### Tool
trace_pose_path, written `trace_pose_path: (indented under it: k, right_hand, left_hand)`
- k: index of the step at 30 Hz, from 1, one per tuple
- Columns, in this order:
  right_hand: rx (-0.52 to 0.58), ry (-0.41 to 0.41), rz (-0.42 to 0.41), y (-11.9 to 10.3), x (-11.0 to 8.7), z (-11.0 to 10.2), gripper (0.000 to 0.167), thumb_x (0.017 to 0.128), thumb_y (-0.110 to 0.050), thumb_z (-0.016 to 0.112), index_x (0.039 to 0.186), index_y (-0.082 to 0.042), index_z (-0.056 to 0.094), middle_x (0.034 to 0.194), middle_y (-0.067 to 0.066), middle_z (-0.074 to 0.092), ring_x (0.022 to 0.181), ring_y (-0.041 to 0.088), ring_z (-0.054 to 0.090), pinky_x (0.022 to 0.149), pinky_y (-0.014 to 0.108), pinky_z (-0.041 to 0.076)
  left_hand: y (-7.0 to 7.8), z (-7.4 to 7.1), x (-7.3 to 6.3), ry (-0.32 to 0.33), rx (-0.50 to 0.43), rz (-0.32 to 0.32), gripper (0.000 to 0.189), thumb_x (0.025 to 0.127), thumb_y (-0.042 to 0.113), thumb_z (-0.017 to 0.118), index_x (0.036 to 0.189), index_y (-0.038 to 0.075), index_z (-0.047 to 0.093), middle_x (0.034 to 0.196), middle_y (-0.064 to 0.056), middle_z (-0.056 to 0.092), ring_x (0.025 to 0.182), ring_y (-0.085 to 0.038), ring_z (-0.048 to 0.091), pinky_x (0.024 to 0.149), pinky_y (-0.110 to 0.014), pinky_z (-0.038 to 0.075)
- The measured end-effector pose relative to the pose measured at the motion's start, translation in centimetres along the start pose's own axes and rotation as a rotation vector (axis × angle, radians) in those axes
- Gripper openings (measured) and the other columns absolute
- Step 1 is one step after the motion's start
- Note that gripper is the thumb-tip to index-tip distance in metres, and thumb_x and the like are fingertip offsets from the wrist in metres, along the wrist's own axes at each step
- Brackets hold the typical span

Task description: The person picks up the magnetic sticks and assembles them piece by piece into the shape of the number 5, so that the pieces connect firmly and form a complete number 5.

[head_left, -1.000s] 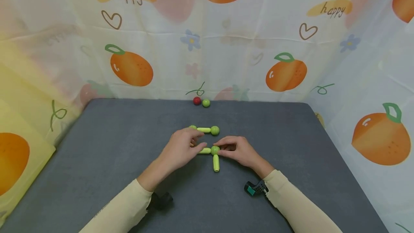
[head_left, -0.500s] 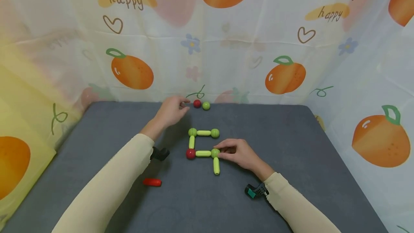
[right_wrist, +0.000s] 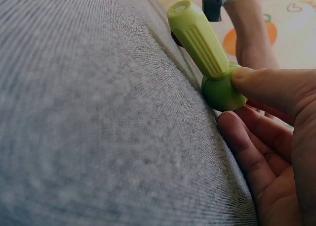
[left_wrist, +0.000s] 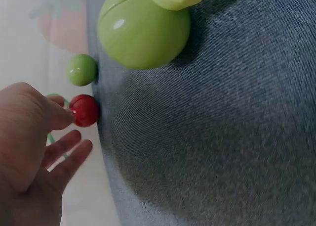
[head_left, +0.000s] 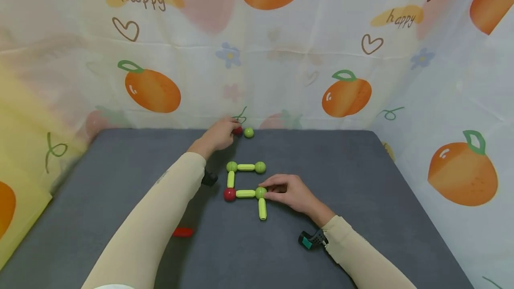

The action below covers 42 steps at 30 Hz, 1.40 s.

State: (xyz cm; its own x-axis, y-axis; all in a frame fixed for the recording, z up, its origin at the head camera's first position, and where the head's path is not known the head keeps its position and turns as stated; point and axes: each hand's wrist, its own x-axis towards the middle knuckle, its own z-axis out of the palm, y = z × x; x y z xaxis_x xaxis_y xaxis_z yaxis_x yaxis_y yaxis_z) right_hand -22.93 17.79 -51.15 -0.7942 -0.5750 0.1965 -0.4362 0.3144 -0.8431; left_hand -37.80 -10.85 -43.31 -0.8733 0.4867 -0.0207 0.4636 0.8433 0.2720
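My left hand reaches to the table's far edge, thumb and index finger at a small red ball, pinching it. Beside that stands a loose green ball. With thumb and fingers my right hand holds the green ball at the near right corner of a figure of balls and ribbed rods. From this ball a yellow-green rod points toward me, and another rod runs left to a red ball. Farther back, two green balls are joined by a rod.
A red rod lies on the grey tabletop, partly hidden by my left sleeve. A printed curtain hangs right behind the far table edge.
My left hand has left the figure, reached to the far edge and taken hold of the red ball there. The right hand keeps its grip. The head view has shifted slightly.
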Motion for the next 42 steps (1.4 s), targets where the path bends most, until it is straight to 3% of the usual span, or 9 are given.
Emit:
trace_pose_path:
  k: [5, 11, 14, 18, 23, 32, 42]
  right_hand:
    - [0.004, 0.01, -0.014, -0.2, 0.3, -0.1, 0.025, 0.1, -0.015, 0.082, 0.125, -0.018, 0.083, 0.117, -0.004, 0.076, 0.092, 0.016, 0.072, 0.079, 0.034, 0.061]
    - [0.008, 0.005, -0.016, -0.3, 0.4, -0.1, 0.025, 0.1, -0.016, 0.082, 0.125, -0.017, 0.083, 0.118, -0.003, 0.076, 0.093, 0.016, 0.072, 0.08, 0.034, 0.061]
    - [0.003, 0.002, -0.01, -0.4, 0.4, -0.1, 0.025, 0.1, -0.016, 0.082, 0.126, -0.018, 0.083, 0.119, -0.004, 0.076, 0.094, 0.016, 0.072, 0.08, 0.033, 0.061]
    - [0.004, 0.002, -0.003, -0.4, 0.4, -0.1, 0.026, 0.1, -0.015, 0.082, 0.126, -0.019, 0.083, 0.12, -0.005, 0.075, 0.095, 0.016, 0.072, 0.081, 0.034, 0.061]
    - [0.013, 0.006, 0.0, -0.5, 0.3, -0.2, 0.025, 0.1, -0.014, 0.082, 0.125, -0.018, 0.083, 0.119, -0.004, 0.076, 0.095, 0.017, 0.072, 0.081, 0.034, 0.061]
    - [0.002, 0.003, -0.003, -0.2, 0.2, 0.0, 0.025, 0.101, -0.015, 0.081, 0.125, -0.018, 0.083, 0.118, -0.005, 0.076, 0.093, 0.016, 0.071, 0.08, 0.034, 0.061]
    - [0.006, 0.002, 0.006, -0.2, 0.1, 0.2, 0.025, 0.101, -0.015, 0.081, 0.126, -0.019, 0.083, 0.118, -0.005, 0.076, 0.094, 0.016, 0.071, 0.081, 0.033, 0.061]
  left_hand:
    - [-0.1, -0.2, 0.3, -0.034, 0.021, -0.001, 0.051, 0.11, -0.003, 0.047, 0.16, -0.001, 0.05, 0.169, -0.021, 0.04, 0.155, -0.039, 0.038, 0.123, -0.05, 0.037]
    - [-0.3, -0.5, 0.3, -0.042, 0.027, -0.026, 0.048, 0.111, 0.0, 0.052, 0.16, 0.002, 0.053, 0.166, -0.02, 0.044, 0.152, -0.039, 0.042, 0.12, -0.051, 0.041]
    - [-0.3, -0.5, 0.1, -0.013, 0.014, -0.034, 0.039, 0.11, 0.002, 0.057, 0.148, 0.003, 0.066, 0.15, -0.018, 0.062, 0.135, -0.037, 0.059, 0.109, -0.048, 0.05]
    - [-0.3, -0.3, -0.1, 0.022, -0.035, -0.052, 0.026, 0.108, 0.005, 0.067, 0.131, 0.004, 0.078, 0.125, -0.015, 0.074, 0.113, -0.033, 0.067, 0.095, -0.046, 0.055]
    - [-0.6, 0.0, -0.4, 0.042, -0.118, -0.062, 0.024, 0.103, 0.009, 0.076, 0.126, 0.004, 0.078, 0.121, -0.016, 0.074, 0.113, -0.034, 0.068, 0.095, -0.047, 0.057]
    - [-1.1, 1.2, -1.8, 0.099, -0.193, -0.1, 0.029, 0.101, 0.013, 0.081, 0.127, 0.002, 0.077, 0.115, -0.013, 0.074, 0.106, -0.03, 0.068, 0.093, -0.046, 0.057]
    - [-0.1, 0.1, -3.9, 0.153, -0.279, -0.056, 0.021, 0.098, 0.012, 0.083, 0.117, 0.004, 0.078, 0.105, -0.008, 0.075, 0.097, -0.025, 0.068, 0.087, -0.042, 0.058]
